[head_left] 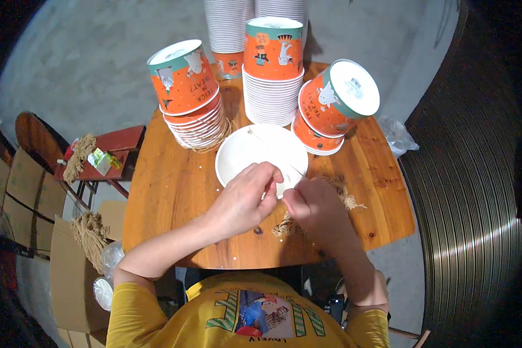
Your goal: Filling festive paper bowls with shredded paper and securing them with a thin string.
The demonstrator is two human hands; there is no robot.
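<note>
A white round paper bucket (238,152) has its open mouth facing up in the middle of the table, with a small dark spot and thin line inside its far wall. My left hand (246,198) curls over its near part, fingers and thumb closed in a pinch. Beside it, my right hand (314,204) is also closed, thumb toward the left fingertips. A thin pale strand shows by the right fingers; what exactly each hand pinches is too small to make out. Loose beige twine (285,226) lies below my hands, and more twine (349,200) sits right of my right hand.
Upside-down stacks of orange and green printed paper buckets stand at the left (185,87), middle (272,52) and right (325,104) of the wooden table (156,197). Taller white stacks (229,26) rise behind. A red bench (119,145) and cardboard box (69,278) are at left.
</note>
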